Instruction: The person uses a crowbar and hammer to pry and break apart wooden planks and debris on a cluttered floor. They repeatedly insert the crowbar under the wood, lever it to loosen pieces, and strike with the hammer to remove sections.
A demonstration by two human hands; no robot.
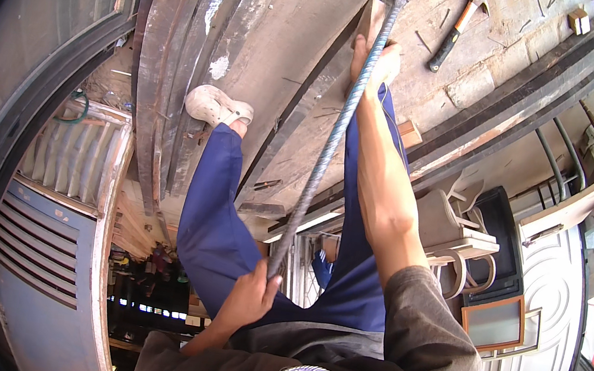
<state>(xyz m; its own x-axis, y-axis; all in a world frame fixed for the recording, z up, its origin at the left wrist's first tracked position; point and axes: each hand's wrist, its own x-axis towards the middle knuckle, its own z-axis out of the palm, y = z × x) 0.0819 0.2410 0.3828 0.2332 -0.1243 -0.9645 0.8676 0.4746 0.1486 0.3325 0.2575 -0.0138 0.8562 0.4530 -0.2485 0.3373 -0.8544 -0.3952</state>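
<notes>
A long ribbed steel bar (335,134) slants across the view from my lap to the far beam. My left hand (252,297) is wrapped round its near end, close to my left thigh. The bar's flattened far end rests by a dark wooden beam (315,86). My right hand (376,61) is stretched far out, its fingers closed on a small wooden block (370,19) beside the bar. The bar passes over this hand and hides part of the grip. To the right, a hammer (459,28) with a black and orange handle lies on the ground.
Long dark timbers (168,56) lie on the left, and more beams (518,102) run along the right. Loose nails and wood offcuts (410,134) are scattered about. Stacked plastic chairs (456,229) and a white panelled door (542,315) stand right; a louvred blue-grey panel (41,249) is left.
</notes>
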